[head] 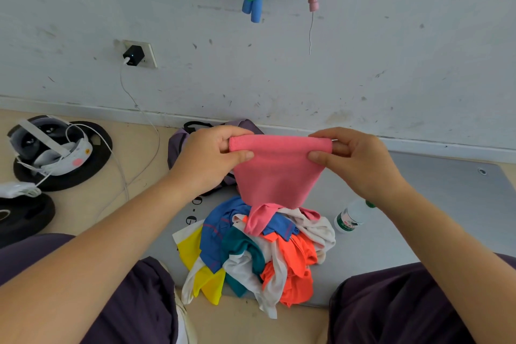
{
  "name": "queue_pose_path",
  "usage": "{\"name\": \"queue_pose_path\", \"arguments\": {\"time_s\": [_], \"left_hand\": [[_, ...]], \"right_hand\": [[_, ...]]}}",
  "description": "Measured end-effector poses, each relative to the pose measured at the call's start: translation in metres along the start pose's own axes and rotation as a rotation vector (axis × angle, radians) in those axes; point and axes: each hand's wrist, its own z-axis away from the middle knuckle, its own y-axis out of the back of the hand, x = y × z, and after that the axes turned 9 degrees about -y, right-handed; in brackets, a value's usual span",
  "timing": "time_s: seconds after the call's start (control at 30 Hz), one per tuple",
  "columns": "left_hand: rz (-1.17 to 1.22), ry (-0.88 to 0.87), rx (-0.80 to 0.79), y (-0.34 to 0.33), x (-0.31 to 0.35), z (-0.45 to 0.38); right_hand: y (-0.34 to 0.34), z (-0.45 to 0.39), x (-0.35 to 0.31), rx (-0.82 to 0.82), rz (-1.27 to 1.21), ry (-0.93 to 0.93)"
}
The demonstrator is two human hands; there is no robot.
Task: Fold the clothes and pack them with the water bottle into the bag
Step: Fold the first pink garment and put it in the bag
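We see the left hand [208,155] pinching the top left corner of a pink garment [276,173], thumb in front, fingers behind; the right hand [353,158] pinches the top right corner likewise — cloth stretched between them, hanging in the air. Its lower end touches the pile of clothes [251,251] at the near edge of the grey mat [435,209]. The water bottle [352,216] lies just right of the pile. The purple bag [178,145] sits at the mat's far-left corner, against the wall.

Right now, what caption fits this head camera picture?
Both hands hold up a pink garment over the clothes pile, water bottle nearby.
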Motion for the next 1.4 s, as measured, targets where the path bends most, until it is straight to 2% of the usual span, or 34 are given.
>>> {"name": "queue_pose_path", "arguments": {"time_s": [0.13, 0.27, 0.33, 0.43, 0.5, 0.6, 0.67, 0.73, 0.8, 0.93, 1.0, 1.1, 1.23, 1.3, 1.4], "left_hand": [[-0.035, -0.006, -0.038, 0.003, -0.003, 0.000], [-0.190, -0.062, -0.039, 0.004, -0.004, 0.001], [-0.185, -0.054, -0.047, 0.006, -0.005, -0.002], [0.156, 0.084, -0.114, 0.006, -0.001, -0.002], [0.355, 0.143, -0.052, 0.003, 0.004, 0.000], [0.644, 0.225, -0.009, -0.002, 0.010, 0.003], [0.827, 0.314, -0.125, -0.005, 0.013, 0.008], [0.880, 0.390, -0.303, -0.010, 0.014, 0.013], [0.847, 0.417, -0.371, -0.015, 0.011, 0.015], [0.872, 0.421, -0.204, -0.017, 0.006, 0.009], [0.789, 0.394, -0.122, -0.016, 0.003, 0.006], [0.428, 0.317, 0.003, -0.016, -0.001, 0.005], [0.324, 0.236, 0.210, -0.015, -0.006, 0.002], [0.387, 0.197, 0.182, -0.012, -0.006, 0.001], [0.372, 0.120, 0.011, -0.014, -0.005, 0.003]], "right_hand": [[0.003, 0.000, 0.002, -0.001, 0.065, -0.013], [0.003, 0.000, 0.003, 0.053, 0.230, 0.056], [0.006, -0.002, 0.002, 0.002, 0.175, 0.057], [0.008, 0.000, 0.002, -0.220, -0.169, 0.005], [0.005, 0.002, 0.002, -0.286, -0.355, -0.033], [-0.002, 0.004, 0.000, -0.252, -0.448, -0.087], [-0.005, 0.005, 0.000, -0.187, -0.467, -0.112], [-0.005, 0.005, -0.001, -0.151, -0.523, -0.158], [-0.005, 0.005, -0.001, -0.176, -0.595, -0.230], [-0.007, 0.005, 0.001, -0.382, -0.622, -0.302], [-0.008, 0.005, 0.003, -0.464, -0.598, -0.295], [-0.008, 0.003, 0.006, -0.402, -0.584, -0.282], [-0.008, 0.000, 0.010, -0.322, -0.549, -0.210], [-0.009, -0.003, 0.012, -0.269, -0.560, -0.200], [-0.010, -0.006, 0.012, -0.226, -0.578, -0.206]]}}
